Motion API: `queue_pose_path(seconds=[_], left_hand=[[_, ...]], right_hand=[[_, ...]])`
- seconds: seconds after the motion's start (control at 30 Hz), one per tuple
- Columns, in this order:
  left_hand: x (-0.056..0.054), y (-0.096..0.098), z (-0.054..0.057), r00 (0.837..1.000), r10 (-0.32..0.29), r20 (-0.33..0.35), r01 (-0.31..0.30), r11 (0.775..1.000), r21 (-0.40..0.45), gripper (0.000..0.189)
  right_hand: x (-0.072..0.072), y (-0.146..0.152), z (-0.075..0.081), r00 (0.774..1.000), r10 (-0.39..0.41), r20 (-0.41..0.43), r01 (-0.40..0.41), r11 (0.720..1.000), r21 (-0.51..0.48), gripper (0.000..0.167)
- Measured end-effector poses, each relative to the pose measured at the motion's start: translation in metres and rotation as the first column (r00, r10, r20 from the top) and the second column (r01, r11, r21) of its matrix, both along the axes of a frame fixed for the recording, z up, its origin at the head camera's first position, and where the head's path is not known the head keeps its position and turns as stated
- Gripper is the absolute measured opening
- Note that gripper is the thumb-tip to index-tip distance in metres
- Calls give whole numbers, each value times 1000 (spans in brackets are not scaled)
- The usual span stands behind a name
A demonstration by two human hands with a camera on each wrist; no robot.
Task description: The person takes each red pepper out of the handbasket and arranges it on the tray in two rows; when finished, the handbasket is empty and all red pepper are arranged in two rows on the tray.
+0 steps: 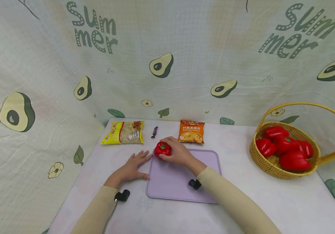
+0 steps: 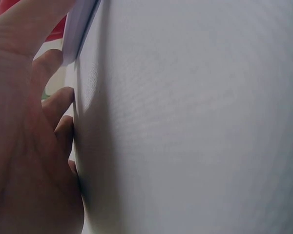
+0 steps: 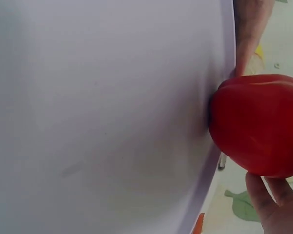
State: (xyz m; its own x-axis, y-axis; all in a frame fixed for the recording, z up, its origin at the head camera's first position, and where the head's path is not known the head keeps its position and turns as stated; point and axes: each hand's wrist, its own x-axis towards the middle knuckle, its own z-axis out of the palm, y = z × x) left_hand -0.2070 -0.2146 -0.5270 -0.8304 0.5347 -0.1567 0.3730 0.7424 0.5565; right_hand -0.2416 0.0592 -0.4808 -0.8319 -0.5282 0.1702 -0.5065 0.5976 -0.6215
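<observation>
In the head view a red bell pepper (image 1: 162, 150) sits at the far left corner of a lilac tray (image 1: 185, 182), with its green stem upward. My right hand (image 1: 179, 152) grips the pepper from the right, thumb on the near side and fingers over the far side. The right wrist view shows the pepper (image 3: 263, 124) large, against the tray's rim, with fingertips (image 3: 271, 197) on it. My left hand (image 1: 133, 167) lies spread beside the tray's left edge, thumb and index fingertips at the rim. Nothing is held in it.
A yellow snack bag (image 1: 126, 132), a small purple-wrapped candy (image 1: 154, 132) and an orange snack packet (image 1: 191, 131) lie behind the tray. On the right stands a wicker basket (image 1: 261, 161) with a tall handle, holding several red bell peppers (image 1: 294, 161). A patterned cloth hangs behind the table.
</observation>
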Motion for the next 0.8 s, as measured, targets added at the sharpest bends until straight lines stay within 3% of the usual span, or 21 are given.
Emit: queue_pose_path(seconds=[0.8], left_hand=[[1, 1, 1, 1000, 1, 7, -1, 1000, 10, 101]], right_hand=[[4, 3, -1, 993, -29, 117, 29, 1000, 2, 81]])
